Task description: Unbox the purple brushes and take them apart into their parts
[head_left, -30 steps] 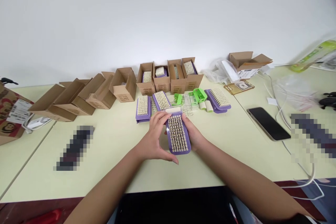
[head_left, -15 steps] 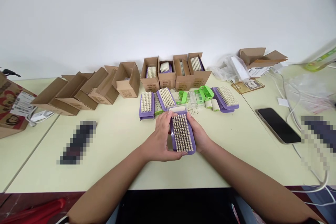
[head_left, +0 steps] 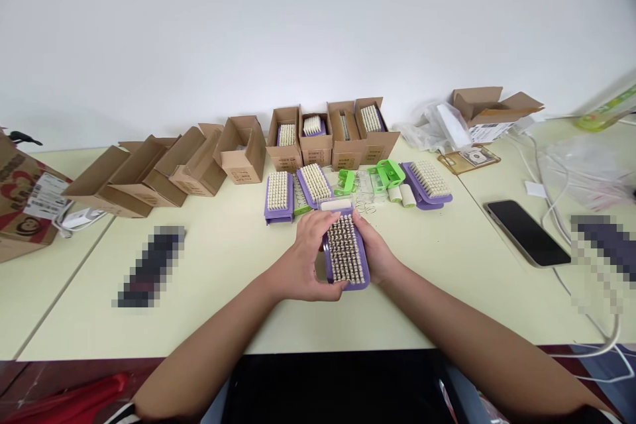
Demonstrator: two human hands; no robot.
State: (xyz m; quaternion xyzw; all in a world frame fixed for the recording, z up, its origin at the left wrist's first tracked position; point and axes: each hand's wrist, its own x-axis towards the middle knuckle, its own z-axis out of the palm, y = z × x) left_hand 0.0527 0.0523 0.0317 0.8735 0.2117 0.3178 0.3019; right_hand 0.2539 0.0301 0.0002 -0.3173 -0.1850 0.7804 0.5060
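Note:
A purple tray of small cream pegs with dark tips [head_left: 346, 252] is held up above the table, its peg side facing me. My left hand [head_left: 309, 258] grips it from the left, thumb at the lower edge and fingers at the top left corner. Along the right edge, my right hand [head_left: 376, 248] is closed round it, with some fingers hidden behind. Just beyond it stand a similar purple peg tray [head_left: 279, 193] and a tilted one [head_left: 314, 183]. Another purple peg tray [head_left: 428, 182] lies to the right, near green plastic parts [head_left: 388, 173] and cream rollers [head_left: 407, 196].
Small cardboard boxes holding peg trays [head_left: 314, 156] line the back, with several open cardboard boxes [head_left: 144, 175] to their left. A dark phone [head_left: 527, 232] and white cables [head_left: 546, 202] lie on the right. A larger printed carton [head_left: 30, 205] stands far left.
My left thumb has shifted slightly left along the held tray's lower edge. Both hands still hold the tray in nearly the same place, and the view has moved very slightly.

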